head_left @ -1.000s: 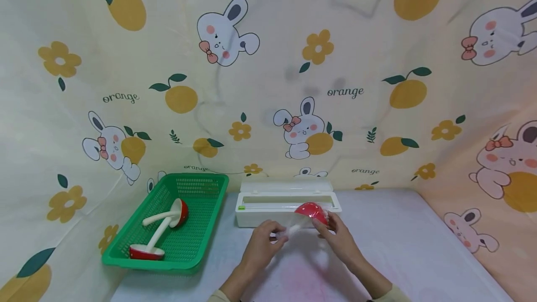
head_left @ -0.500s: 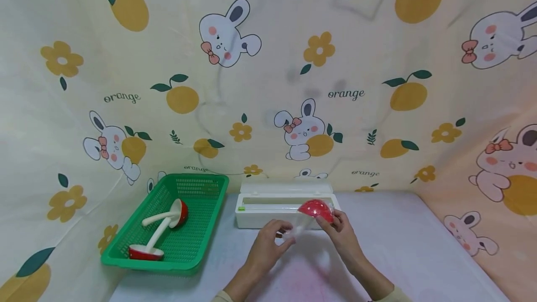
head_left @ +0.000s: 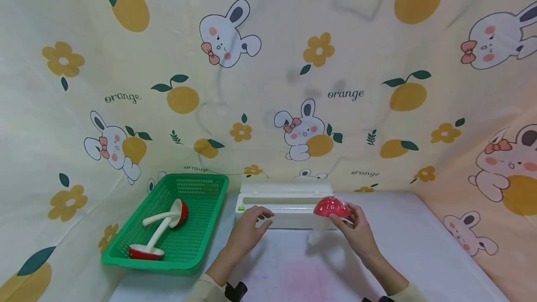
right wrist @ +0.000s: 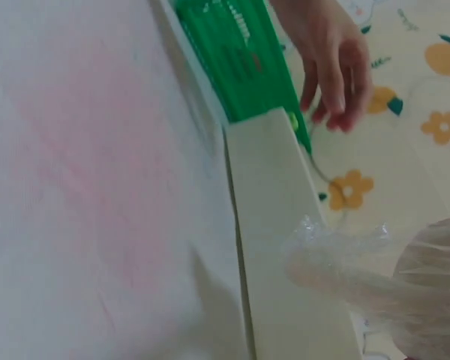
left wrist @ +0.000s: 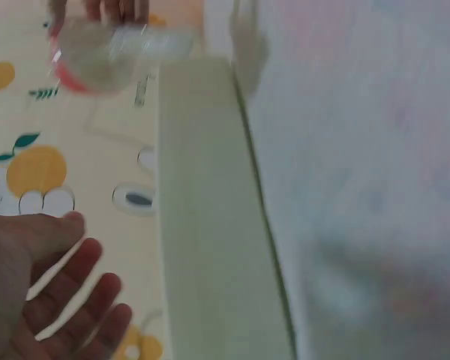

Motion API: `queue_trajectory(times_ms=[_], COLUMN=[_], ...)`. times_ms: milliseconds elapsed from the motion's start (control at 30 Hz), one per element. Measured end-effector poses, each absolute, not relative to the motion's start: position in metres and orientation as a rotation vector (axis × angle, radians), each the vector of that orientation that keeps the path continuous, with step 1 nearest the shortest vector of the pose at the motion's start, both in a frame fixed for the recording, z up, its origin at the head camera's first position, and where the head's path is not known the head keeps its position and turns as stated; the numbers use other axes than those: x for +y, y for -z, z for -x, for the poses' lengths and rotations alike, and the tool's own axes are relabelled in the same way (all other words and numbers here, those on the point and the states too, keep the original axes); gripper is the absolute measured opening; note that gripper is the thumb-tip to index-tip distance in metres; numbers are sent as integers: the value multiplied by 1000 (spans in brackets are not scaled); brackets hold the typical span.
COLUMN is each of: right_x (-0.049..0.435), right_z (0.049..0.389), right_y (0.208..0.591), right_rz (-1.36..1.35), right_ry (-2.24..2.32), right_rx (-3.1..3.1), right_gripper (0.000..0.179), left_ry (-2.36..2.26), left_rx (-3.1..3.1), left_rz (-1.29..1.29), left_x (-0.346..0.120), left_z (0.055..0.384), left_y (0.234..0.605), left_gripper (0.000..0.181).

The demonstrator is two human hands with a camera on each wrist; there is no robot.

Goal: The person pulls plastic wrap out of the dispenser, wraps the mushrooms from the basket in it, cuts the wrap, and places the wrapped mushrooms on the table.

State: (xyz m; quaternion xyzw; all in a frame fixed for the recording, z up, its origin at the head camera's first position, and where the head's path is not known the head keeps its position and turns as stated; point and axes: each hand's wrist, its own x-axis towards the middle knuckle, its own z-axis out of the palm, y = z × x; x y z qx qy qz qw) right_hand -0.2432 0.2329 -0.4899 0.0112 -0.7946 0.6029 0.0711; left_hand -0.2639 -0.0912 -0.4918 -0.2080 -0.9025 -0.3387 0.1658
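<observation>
Film (right wrist: 371, 289) clings round the toy mushroom (head_left: 330, 206), which the right hand (head_left: 356, 229) grips by its red cap, stem downward, near the right end of the white film dispenser (head_left: 289, 221). The left hand (head_left: 248, 232), fingers loose and holding nothing, is near the dispenser's left end. Left of the dispenser, two more mushrooms (head_left: 159, 236) lie in the green basket (head_left: 197, 225). Wrapping looks nearly finished; the next move probably calls for setting the mushroom down without loosening the film.
</observation>
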Motion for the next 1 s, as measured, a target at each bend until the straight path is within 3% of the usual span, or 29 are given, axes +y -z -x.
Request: queue_trajectory(times_ms=[433, 700, 1000], right_x=[287, 310, 333], right_z=[266, 285, 310], right_y=[486, 493, 497], right_rz=[124, 147, 254], right_ry=[-1744, -1723, -1692], right_rx=[-2493, -2485, -2576], right_gripper=[93, 82, 100], left_ry=[925, 886, 860], left_rx=[-2674, -2849, -2904], left_rz=[454, 365, 420], left_x=[-143, -156, -153], left_z=[298, 313, 328], left_y=[473, 464, 470], left_gripper=[12, 17, 16])
